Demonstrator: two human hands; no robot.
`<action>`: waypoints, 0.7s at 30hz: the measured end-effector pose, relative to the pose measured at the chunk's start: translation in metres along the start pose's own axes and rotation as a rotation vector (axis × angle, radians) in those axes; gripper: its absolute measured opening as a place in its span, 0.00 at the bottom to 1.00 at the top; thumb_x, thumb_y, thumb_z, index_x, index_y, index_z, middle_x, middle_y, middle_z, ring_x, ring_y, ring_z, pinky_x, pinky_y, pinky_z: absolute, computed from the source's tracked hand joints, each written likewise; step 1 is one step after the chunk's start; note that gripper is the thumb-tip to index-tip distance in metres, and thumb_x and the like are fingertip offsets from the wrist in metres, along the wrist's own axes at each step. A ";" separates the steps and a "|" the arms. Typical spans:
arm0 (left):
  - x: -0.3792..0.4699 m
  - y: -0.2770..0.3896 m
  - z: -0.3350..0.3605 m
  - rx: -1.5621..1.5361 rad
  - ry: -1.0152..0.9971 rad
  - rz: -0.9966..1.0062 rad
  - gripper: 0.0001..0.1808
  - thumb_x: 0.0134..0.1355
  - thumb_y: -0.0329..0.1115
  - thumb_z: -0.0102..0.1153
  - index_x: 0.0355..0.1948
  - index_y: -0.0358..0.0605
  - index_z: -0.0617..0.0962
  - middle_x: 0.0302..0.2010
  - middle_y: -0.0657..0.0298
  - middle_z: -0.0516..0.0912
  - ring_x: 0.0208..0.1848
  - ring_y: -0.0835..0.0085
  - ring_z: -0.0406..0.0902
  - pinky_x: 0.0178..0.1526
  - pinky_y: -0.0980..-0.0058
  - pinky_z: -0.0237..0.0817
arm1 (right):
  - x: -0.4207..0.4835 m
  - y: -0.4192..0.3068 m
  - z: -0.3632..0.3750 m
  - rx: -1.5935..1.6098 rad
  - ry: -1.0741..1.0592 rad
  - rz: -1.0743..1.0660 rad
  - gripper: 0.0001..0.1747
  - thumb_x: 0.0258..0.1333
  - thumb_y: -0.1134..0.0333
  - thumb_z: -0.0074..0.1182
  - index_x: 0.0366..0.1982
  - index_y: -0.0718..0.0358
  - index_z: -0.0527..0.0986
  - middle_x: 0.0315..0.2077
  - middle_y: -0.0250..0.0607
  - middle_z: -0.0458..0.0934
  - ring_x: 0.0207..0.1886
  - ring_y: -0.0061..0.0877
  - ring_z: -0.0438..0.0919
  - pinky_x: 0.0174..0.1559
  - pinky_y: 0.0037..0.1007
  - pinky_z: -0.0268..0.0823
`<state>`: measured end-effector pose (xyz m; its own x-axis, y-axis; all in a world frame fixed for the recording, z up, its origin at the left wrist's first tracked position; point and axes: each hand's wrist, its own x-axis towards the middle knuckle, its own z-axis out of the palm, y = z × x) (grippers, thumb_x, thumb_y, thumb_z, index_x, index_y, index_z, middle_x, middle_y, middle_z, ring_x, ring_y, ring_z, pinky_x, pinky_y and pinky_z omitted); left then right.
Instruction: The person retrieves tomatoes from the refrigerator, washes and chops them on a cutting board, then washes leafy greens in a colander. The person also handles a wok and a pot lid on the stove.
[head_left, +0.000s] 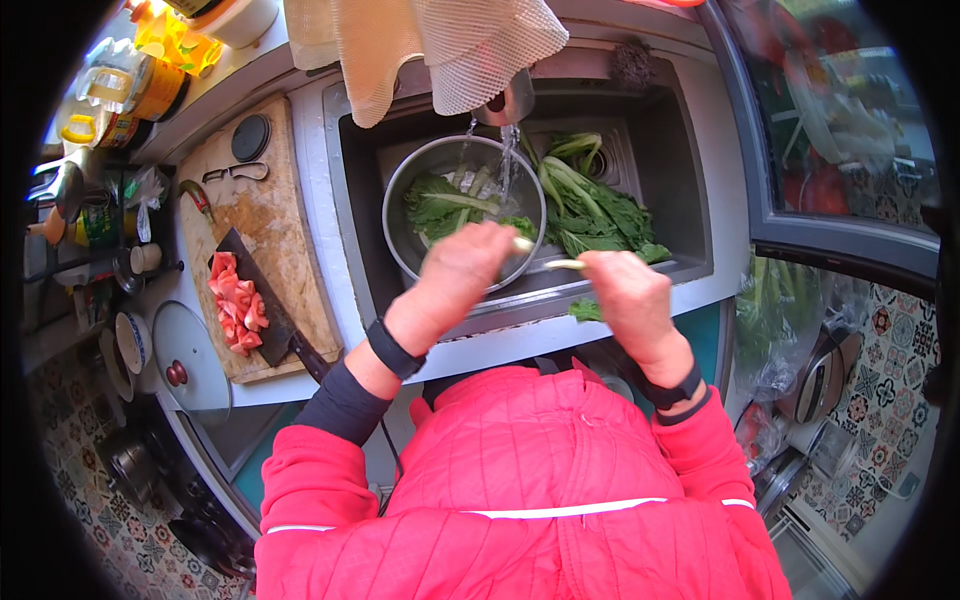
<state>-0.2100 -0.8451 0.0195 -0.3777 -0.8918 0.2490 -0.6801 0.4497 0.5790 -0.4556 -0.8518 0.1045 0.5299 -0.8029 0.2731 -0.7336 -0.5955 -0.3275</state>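
Over the front rim of a round metal basin (391, 217), my left hand (471, 262) is closed on a pale leafy green stalk (523, 244). My right hand (626, 296), just right of the basin, grips another pale stalk piece (564, 264); a green leaf (586, 310) shows below it, and I cannot tell whether they are joined. Water runs from the faucet (511, 101) into the basin, where leafy greens (442, 202) lie. More long leafy greens (600, 210) rest in the sink to the right of the basin.
Left of the sink (686, 187), a wooden cutting board (277, 202) holds a cleaver (262, 292), cut tomato pieces (238, 307), a chili pepper (196, 199), a peeler (236, 172) and a dark round lid (250, 138). A glass lid (187, 337) overhangs the counter. Cloths (450, 52) hang over the faucet.
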 end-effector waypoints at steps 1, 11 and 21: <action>-0.002 -0.007 -0.006 0.089 -0.031 -0.085 0.11 0.59 0.31 0.58 0.44 0.45 0.77 0.35 0.59 0.79 0.39 0.58 0.80 0.38 0.62 0.73 | 0.000 0.002 -0.010 0.030 0.063 -0.007 0.07 0.54 0.74 0.59 0.37 0.61 0.76 0.28 0.38 0.80 0.30 0.32 0.80 0.30 0.33 0.73; 0.005 0.002 -0.015 -1.320 -0.378 -0.511 0.18 0.72 0.31 0.53 0.58 0.40 0.64 0.46 0.60 0.82 0.46 0.79 0.78 0.48 0.77 0.71 | 0.010 0.004 0.041 1.334 -0.142 0.718 0.16 0.60 0.66 0.63 0.46 0.62 0.72 0.42 0.31 0.79 0.46 0.16 0.75 0.49 0.23 0.68; -0.003 0.015 0.000 -0.508 -0.118 -0.131 0.20 0.65 0.27 0.56 0.58 0.40 0.73 0.47 0.51 0.80 0.47 0.60 0.81 0.49 0.70 0.72 | 0.008 0.000 0.046 0.845 -0.246 0.610 0.14 0.53 0.67 0.68 0.40 0.63 0.78 0.28 0.33 0.80 0.34 0.15 0.77 0.37 0.24 0.71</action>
<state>-0.2193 -0.8359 0.0279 -0.3981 -0.9141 0.0771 -0.3475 0.2281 0.9095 -0.4318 -0.8595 0.0654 0.3134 -0.8986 -0.3072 -0.4212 0.1584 -0.8930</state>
